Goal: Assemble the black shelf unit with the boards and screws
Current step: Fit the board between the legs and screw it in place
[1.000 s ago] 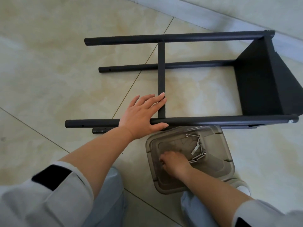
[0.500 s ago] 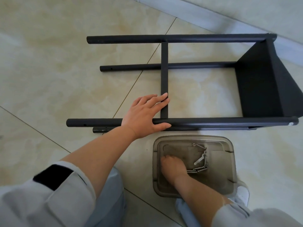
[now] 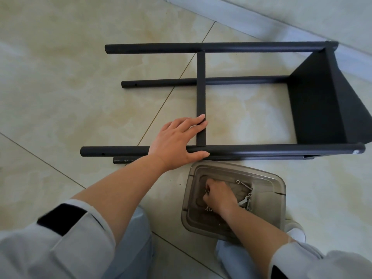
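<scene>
The black shelf frame lies on its side on the tiled floor, its long tubes running left to right. A black board is fixed at its right end, and a short crossbar joins the top and near tubes. My left hand rests flat on the near tube, fingertips touching the crossbar and thumb along the tube. My right hand reaches into a grey translucent box with curled fingers pinching small metal screws. More screws lie beside it in the box.
A second lower tube end pokes out under the near tube at the left. A wall skirting runs along the far side. My knees and a white shoe are at the bottom, close to the box.
My right hand has shifted slightly left inside the box and curled its fingers onto screws. The view has drifted; my left hand stays on the near tube.
</scene>
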